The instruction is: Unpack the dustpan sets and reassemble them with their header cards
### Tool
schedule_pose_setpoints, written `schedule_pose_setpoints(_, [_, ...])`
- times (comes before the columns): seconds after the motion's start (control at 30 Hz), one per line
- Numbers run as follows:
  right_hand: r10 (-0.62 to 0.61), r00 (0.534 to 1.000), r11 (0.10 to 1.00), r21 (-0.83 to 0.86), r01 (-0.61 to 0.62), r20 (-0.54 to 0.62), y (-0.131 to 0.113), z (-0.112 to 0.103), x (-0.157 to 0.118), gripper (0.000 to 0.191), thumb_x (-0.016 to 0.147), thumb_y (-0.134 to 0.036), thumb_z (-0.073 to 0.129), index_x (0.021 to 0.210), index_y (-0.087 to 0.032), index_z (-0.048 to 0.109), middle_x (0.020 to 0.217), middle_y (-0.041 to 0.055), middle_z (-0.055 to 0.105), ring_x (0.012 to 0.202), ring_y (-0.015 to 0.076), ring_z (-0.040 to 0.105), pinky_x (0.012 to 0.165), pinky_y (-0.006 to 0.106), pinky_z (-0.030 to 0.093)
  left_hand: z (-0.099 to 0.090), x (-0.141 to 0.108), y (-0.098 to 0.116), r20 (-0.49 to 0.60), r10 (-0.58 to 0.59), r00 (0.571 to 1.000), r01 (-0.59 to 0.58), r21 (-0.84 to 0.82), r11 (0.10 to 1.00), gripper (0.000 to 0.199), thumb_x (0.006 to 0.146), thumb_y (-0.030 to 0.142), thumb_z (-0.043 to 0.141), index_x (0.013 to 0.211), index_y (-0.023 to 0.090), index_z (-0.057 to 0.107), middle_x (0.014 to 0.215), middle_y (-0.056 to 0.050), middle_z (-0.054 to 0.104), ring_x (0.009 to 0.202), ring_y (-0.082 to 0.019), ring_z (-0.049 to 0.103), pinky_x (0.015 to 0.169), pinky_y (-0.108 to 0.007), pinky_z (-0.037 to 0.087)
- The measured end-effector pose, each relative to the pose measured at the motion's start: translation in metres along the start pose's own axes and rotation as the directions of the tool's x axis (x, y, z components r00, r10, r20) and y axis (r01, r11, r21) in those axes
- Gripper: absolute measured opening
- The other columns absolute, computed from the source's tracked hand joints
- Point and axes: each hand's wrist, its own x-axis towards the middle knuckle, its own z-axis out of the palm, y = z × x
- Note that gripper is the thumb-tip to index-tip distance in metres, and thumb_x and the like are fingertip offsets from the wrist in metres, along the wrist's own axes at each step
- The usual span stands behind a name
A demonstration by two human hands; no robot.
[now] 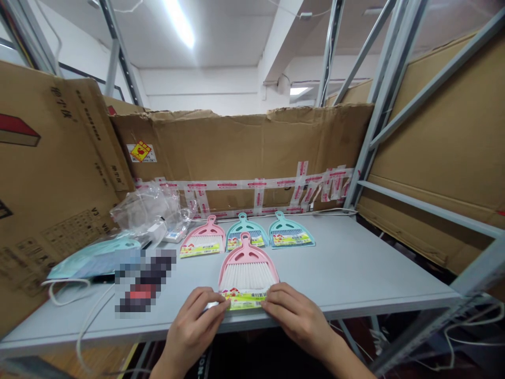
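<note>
A pink dustpan with a white brush (248,275) lies near the table's front edge, its handle pointing away. My left hand (196,322) pinches the left end of its green and yellow label, and my right hand (296,316) closes on the right end. Farther back lie another pink dustpan (205,238) at the left, a teal dustpan (245,229) in the middle, partly behind the near handle, and a second teal dustpan (291,231) at the right.
On the left of the grey table (355,263) are crumpled clear plastic (145,208), a light blue packet (97,257), white cables and a pixelated dark item (145,281). Cardboard (236,145) stands behind, with metal posts (365,152) at the right.
</note>
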Motion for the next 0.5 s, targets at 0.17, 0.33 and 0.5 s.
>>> schedule_pose_setpoints(0.17, [0.031, 0.999, 1.0, 0.004, -0.031, 0.029, 0.0, 0.0007, -0.0007, 0.033, 0.112, -0.009, 0.06, 0.14, -0.02, 0.074, 0.108, 0.0119, 0.081, 0.106, 0.0257, 0.077, 0.089, 0.037, 0.07, 0.0005, 0.002, -0.0011, 0.039, -0.025, 0.999, 0.026, -0.027, 0.999, 0.032, 0.106, 0.001, 0.064, 0.121, 0.025, 0.079, 0.106, -0.007, 0.08, 0.1, -0.02, 0.073, 0.089, -0.032, 0.064])
schedule_pose_setpoints(0.33, [0.035, 0.999, 0.999, 0.008, -0.035, 0.03, -0.0004, 0.0002, 0.0004, 0.029, 0.112, -0.009, 0.062, 0.136, -0.018, 0.074, 0.108, 0.0121, 0.081, 0.106, 0.0257, 0.076, 0.089, 0.037, 0.07, 0.0005, 0.0017, -0.0026, 0.069, -0.054, 0.996, 0.059, -0.061, 0.996, 0.031, 0.106, 0.002, 0.064, 0.12, 0.025, 0.079, 0.105, -0.007, 0.079, 0.1, -0.02, 0.073, 0.088, -0.031, 0.064])
schedule_pose_setpoints(0.5, [0.038, 0.999, 0.999, 0.003, -0.038, 0.008, -0.0013, -0.0004, 0.0023, 0.035, 0.111, -0.008, 0.063, 0.142, -0.02, 0.073, 0.11, 0.0122, 0.082, 0.109, 0.0265, 0.078, 0.091, 0.039, 0.071, 0.0005, 0.0021, -0.0005, 0.032, -0.051, 0.998, 0.052, -0.032, 0.998, 0.032, 0.107, 0.003, 0.064, 0.121, 0.026, 0.081, 0.105, -0.007, 0.08, 0.099, -0.02, 0.074, 0.089, -0.031, 0.064])
